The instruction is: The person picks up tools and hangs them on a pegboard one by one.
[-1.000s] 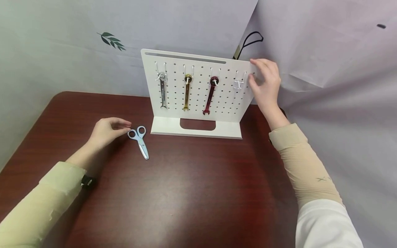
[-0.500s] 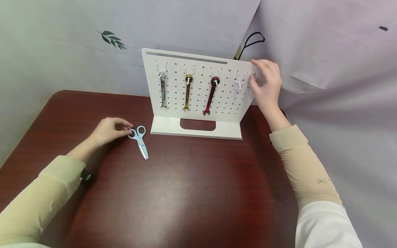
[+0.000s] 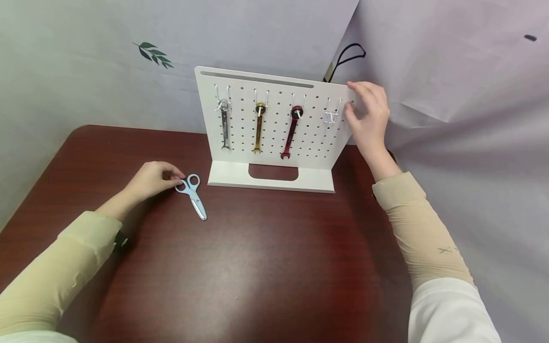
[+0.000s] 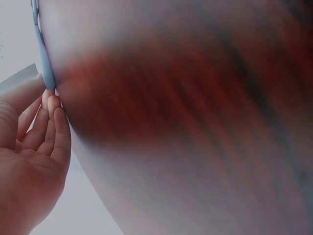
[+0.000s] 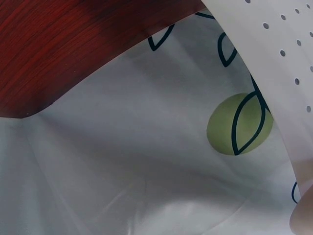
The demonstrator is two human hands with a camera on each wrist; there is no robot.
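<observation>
My left hand [image 3: 151, 181] pinches one handle loop of light blue scissors [image 3: 195, 199] lying on the table, blades pointing toward me. The left wrist view has the thumb and fingertips meeting at the end of the blue handle [image 4: 45, 63]. At the back stands a white pegboard [image 3: 237, 172] on a flat base. My right hand [image 3: 372, 116] grips its upper right edge between thumb and fingers; in the right wrist view only a fingertip [image 5: 304, 215] shows beside the board. A silver wrench [image 3: 225, 127], a gold wrench [image 3: 258, 131] and a red wrench [image 3: 291, 136] hang from hooks.
A fourth hook [image 3: 330, 117], clear plastic, holds nothing at the board's right. Behind the board a black strap loop [image 3: 352, 45] sticks up. The dark red wooden table [image 3: 240, 267] meets pale cloth [image 3: 446, 66] at the back and right.
My left hand has moved slightly right and its fingers have closed onto the scissors' loop, which has shifted very little. The right hand stays on the pegboard.
</observation>
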